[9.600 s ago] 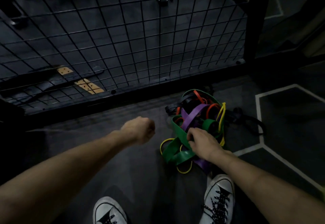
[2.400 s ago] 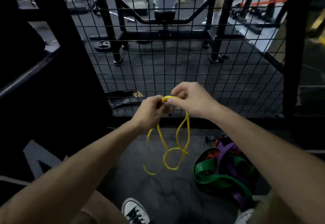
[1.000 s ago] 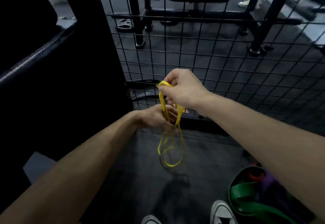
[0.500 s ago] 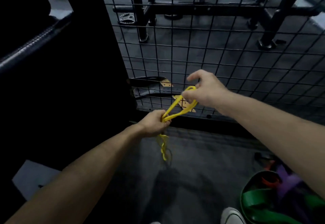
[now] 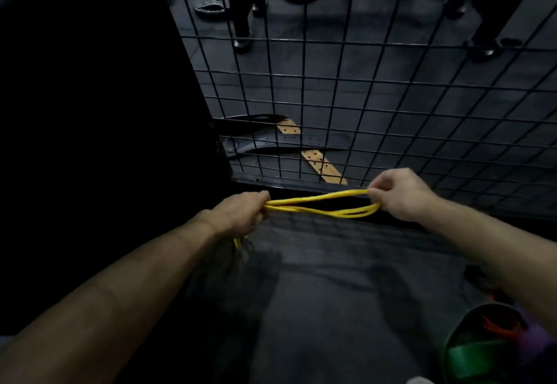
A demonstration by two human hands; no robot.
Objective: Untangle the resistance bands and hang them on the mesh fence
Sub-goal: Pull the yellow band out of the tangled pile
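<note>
The black mesh fence (image 5: 376,88) stands just beyond both your hands, its bottom rail running behind your knuckles. To the left of your left hand a large dark mass fills the view, too dim to identify.

Your left hand (image 5: 241,214) is closed into a fist around one end of the yellow resistance band (image 5: 319,207), fingers curled tight over it. Your right hand (image 5: 398,195) pinches the other end between thumb and curled fingers. The band runs nearly level between the two hands in several strands, in front of the fence's bottom rail and not touching the mesh as far as you can see. A short yellow tail (image 5: 238,242) hangs below your left fist; how much more of the band is bunched inside that fist is hidden.

Below your right forearm, at the lower right corner, lies the pile of remaining bands (image 5: 482,353): green, orange and purple show, but the frame edge and your arm cut most of it off, so you cannot count them.

Beyond the fence, past your hands, a dark belt-like strap with tan ends (image 5: 319,163) lies on the floor; its exact nature is hard to make out. A sliver of a white shoe (image 5: 419,380) shows at the bottom edge, below your right hand.
</note>
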